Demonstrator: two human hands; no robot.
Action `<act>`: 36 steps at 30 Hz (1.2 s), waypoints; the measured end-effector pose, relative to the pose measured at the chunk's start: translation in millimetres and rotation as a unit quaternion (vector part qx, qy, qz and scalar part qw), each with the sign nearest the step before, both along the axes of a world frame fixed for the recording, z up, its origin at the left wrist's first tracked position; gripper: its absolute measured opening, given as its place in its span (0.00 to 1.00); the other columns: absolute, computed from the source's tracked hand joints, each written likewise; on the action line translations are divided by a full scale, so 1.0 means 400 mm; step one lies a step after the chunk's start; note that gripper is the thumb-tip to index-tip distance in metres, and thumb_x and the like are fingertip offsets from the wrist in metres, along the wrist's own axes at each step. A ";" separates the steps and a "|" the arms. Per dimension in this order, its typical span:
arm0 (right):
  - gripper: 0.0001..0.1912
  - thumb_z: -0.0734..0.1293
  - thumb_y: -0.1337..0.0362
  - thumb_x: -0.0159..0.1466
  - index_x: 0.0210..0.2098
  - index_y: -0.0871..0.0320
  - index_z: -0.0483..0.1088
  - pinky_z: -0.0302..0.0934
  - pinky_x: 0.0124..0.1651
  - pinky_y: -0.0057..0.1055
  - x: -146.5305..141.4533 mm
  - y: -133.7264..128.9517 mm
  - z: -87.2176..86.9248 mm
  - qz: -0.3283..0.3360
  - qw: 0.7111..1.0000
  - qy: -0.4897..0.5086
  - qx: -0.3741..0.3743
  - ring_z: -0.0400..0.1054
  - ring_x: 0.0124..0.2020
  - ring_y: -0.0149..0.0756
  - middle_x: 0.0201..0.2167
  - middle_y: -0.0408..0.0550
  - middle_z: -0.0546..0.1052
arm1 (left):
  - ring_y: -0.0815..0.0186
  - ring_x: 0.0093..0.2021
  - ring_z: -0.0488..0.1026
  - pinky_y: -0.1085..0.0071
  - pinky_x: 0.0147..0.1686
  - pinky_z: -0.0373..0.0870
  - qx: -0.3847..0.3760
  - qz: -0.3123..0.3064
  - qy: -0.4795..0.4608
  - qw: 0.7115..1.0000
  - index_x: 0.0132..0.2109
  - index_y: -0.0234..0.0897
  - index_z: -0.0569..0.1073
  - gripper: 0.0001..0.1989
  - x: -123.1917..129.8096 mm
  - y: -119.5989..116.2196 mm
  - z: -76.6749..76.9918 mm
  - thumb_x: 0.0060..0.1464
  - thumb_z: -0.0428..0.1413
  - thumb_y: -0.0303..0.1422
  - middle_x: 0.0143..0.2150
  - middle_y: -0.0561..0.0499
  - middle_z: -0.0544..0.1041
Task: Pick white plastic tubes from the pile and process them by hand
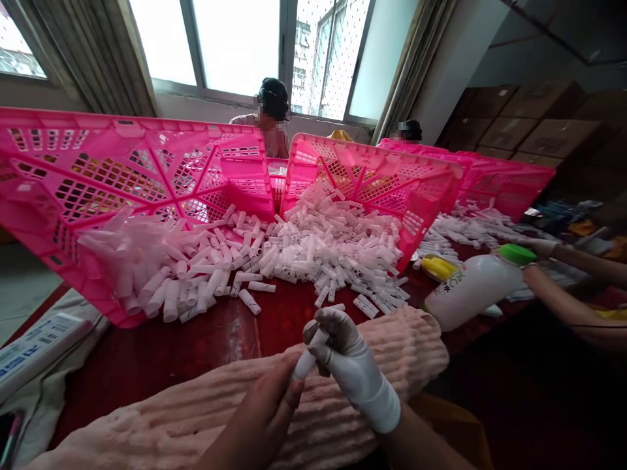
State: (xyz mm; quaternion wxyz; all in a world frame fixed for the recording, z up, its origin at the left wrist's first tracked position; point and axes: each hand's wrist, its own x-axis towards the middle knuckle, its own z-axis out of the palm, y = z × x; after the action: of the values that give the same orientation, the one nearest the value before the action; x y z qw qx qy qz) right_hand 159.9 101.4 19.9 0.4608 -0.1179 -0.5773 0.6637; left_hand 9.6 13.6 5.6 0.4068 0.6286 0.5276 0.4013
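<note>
Between my two hands I hold a small white tube [306,363], tilted with its upper end to the right. My bare left hand [267,408] grips the lower end between thumb and fingers. On my right hand [350,365] is a white glove with dark-stained fingertips, and those fingers pinch the tube's upper end. Below both hands lies a ribbed pinkish cloth [215,408]. Just beyond the hands, several loose white tubes [249,301] lie on the dark red table [230,333], in front of a large heap of white pieces [337,241].
Pink plastic baskets [171,173] lean on their sides behind the heap. To the right a white bottle with a green cap [475,287] lies tilted beside a yellow object [438,266]. A co-worker's arms [563,294] reach in at right; another person [272,108] sits across. Cardboard boxes [509,134] are stacked behind.
</note>
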 end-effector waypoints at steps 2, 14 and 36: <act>0.13 0.74 0.60 0.70 0.43 0.57 0.67 0.62 0.38 0.21 -0.024 -0.014 -0.030 -0.009 0.996 0.077 -0.047 0.64 0.36 0.34 0.38 0.47 0.68 | 0.64 0.39 0.73 0.74 0.39 0.70 -0.024 0.032 -0.094 0.995 0.54 0.40 0.70 0.18 0.021 -0.006 -0.010 0.62 0.48 0.42 0.36 0.49 0.76; 0.10 0.69 0.54 0.75 0.41 0.53 0.70 0.63 0.42 0.33 -0.043 -0.056 -0.080 0.061 0.973 0.202 -0.098 0.64 0.38 0.40 0.36 0.47 0.67 | 0.80 0.11 0.42 0.82 0.10 0.47 -0.250 -0.083 -0.568 0.780 0.38 0.39 0.72 0.20 0.081 -0.014 -0.059 0.53 0.55 0.51 0.16 0.64 0.57; 0.20 0.72 0.47 0.71 0.45 0.59 0.73 0.64 0.51 0.33 -0.041 -0.119 -0.127 -0.087 0.993 0.001 -0.086 0.66 0.44 0.44 0.42 0.51 0.70 | 0.60 0.42 0.72 0.66 0.45 0.69 -0.087 0.039 -0.054 0.994 0.47 0.37 0.75 0.23 0.072 -0.019 -0.015 0.62 0.43 0.47 0.41 0.45 0.77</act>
State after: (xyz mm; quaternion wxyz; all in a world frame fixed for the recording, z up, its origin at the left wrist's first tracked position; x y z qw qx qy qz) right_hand 143.3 53.8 -30.8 0.5053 -0.2062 -0.5054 0.6684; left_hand 38.3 5.8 -0.3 0.4717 0.5472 0.5618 0.4030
